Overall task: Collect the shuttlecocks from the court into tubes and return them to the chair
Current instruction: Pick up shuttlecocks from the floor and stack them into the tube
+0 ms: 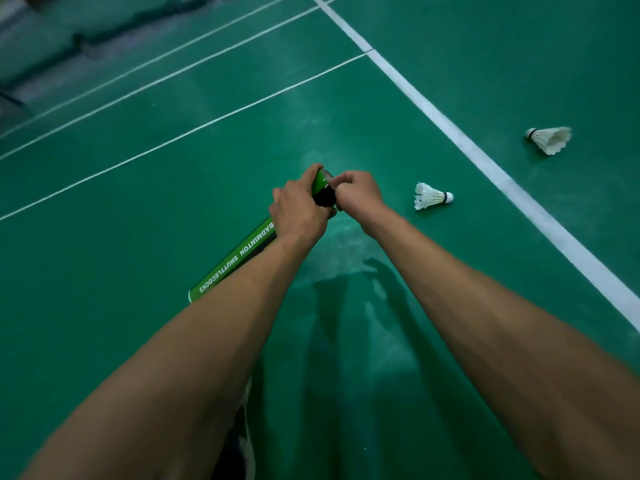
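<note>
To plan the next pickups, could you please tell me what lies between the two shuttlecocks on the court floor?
In the head view, only a wide white court line runs between the nearer shuttlecock and the farther shuttlecock.

Glossy tube [239,257]; feathered shuttlecock [431,196]; matt court [173,202]

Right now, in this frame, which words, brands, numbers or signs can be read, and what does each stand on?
"BADMINTON SHUTTLECOCKS": white capitals along the green tube, which the left hand grips.
Any further print on the tube is hidden behind the left forearm.
Nearer shuttlecock, farther shuttlecock, court floor: no readable text.
</note>
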Demonstrator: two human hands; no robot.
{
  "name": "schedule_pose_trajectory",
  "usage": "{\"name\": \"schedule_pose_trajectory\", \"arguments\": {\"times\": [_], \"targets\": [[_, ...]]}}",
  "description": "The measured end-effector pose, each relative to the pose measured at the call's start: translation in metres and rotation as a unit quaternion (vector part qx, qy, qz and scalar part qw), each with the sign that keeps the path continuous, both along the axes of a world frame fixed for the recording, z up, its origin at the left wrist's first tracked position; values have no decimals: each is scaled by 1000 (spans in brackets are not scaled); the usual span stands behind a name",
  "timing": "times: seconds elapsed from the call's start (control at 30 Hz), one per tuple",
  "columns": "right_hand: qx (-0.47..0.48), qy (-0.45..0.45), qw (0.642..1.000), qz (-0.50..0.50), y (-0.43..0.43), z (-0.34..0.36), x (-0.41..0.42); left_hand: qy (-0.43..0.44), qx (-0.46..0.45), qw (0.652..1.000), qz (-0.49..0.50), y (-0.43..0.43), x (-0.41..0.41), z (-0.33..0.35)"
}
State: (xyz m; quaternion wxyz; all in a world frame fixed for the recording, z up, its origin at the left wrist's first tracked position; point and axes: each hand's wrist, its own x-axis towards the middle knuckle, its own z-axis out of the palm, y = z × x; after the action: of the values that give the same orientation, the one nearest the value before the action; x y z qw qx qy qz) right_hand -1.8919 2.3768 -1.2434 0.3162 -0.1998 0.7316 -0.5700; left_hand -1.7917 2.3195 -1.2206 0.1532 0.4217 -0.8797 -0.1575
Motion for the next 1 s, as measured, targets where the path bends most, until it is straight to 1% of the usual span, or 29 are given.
{"name": "schedule_pose_trajectory", "arguments": {"times": [0.1,0.2,0.37,0.53,0.63,0.73,0.8,0.93,1.0], "targets": [[37,54,998,9,14,-10,-24,-22,-30,999,-33,6,-24,-7],[75,94,993,-2,33,-20,-52,-31,-49,995,-77,18,-53,-19],[122,130,983,-40,57,-42,-84,-48,-62,989,-127,28,-86,-43],[224,168,955,-94,69,-78,-123,-63,-70,975,-203,13,-104,-64],[304,189,933,-48,71,-98,-142,-62,-85,964,-244,-1,-109,-75],[357,211,910,17,64,-116,-151,-77,-94,958,-261,-15,-113,-82],[390,224,892,42,61,-128,-154,-81,-92,956,-266,-22,-116,-83],[414,303,857,53,63,-148,-147,-80,-91,953,-279,-35,-127,-84],[406,308,859,47,68,-153,-144,-76,-89,950,-291,-37,-135,-84]]}}
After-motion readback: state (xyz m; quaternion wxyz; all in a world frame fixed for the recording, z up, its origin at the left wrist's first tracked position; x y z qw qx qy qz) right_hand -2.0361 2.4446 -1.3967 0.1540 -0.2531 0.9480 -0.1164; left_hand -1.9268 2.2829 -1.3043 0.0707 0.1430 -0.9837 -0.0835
